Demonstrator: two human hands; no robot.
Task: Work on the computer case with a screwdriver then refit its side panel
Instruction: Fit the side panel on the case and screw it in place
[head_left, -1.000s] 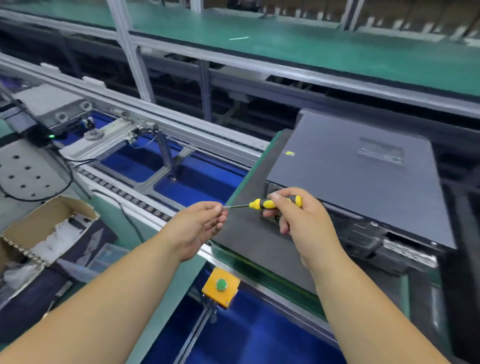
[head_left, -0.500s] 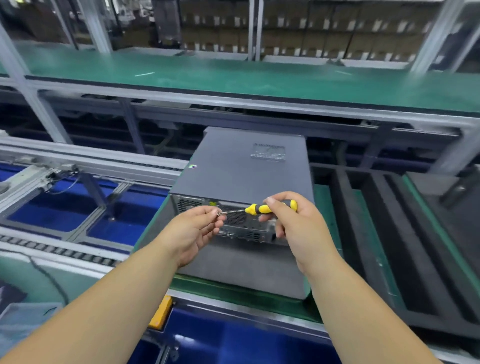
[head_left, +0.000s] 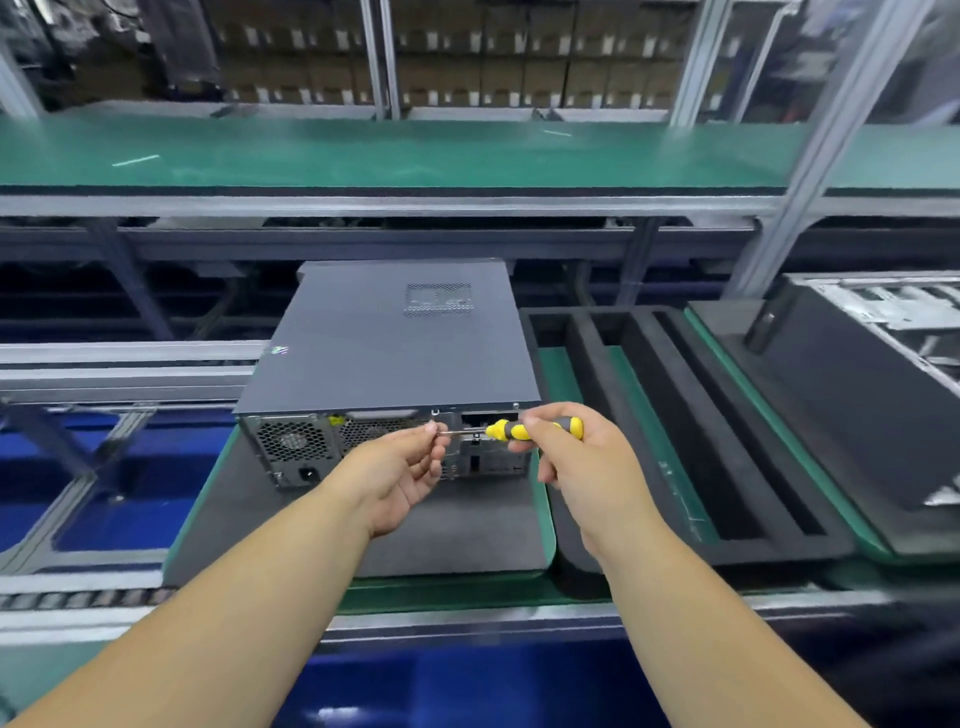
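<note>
Since a second ago your view has swung right: the cardboard box and yellow button block on the left have gone out of sight, and the case, then off to your right, now sits straight ahead with its rear face toward you. Your hands have kept their pose on the tool.

Nearest you, both bare forearms reach forward over a blue floor strip and a metal rail. Your left hand has its fingers curled, the tips pinching the thin steel shaft of the screwdriver. Your right hand grips the yellow-and-black handle, fingers wrapped round it. The screwdriver lies level, just in front of the case's rear upper edge; whether it touches the case you cannot tell.

The case is a flat, dark grey metal box with a matte top panel, a mesh vent patch near its far end, and perforated grilles on the rear. It rests on a dark foam mat over a green pallet. To the right lies a black foam tray with long slots, and further right an open metal chassis. Beyond runs a smooth green shelf on aluminium posts.
</note>
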